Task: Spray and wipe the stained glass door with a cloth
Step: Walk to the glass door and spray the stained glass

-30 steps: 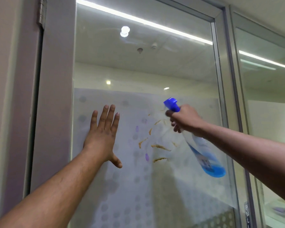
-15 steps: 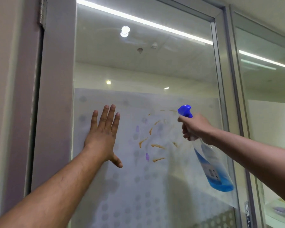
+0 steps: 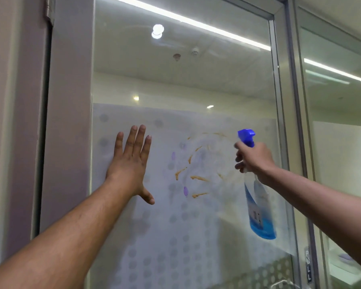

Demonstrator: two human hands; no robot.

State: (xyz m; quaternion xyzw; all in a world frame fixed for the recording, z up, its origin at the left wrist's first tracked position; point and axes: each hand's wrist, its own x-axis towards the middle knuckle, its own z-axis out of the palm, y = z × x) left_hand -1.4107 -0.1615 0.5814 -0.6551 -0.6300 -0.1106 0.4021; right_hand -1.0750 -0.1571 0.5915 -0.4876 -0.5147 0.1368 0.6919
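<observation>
- Pressing flat on the frosted, dot-patterned glass door (image 3: 175, 236) is the left hand (image 3: 129, 165), fingers spread and pointing to about 12 o'clock, gripping nothing, just palm on the pane near the door's left frame.
- Right hand (image 3: 255, 158) is clenched around the neck of a clear plastic spray bottle with a blue trigger head and blue liquid (image 3: 258, 207). The nozzle points up and left, the body hangs down toward 5 o'clock, and the liquid is pooled at the bottom.
- Orange-brown smears and a couple of purple blobs (image 3: 196, 170) sit on the glass between the two hands, roughly 3 o'clock from the left hand and 9 o'clock from the bottle.
- No cloth visible anywhere in view.
- Small vertical "PULL" label (image 3: 308, 265) on the frame at about 5 o'clock.
</observation>
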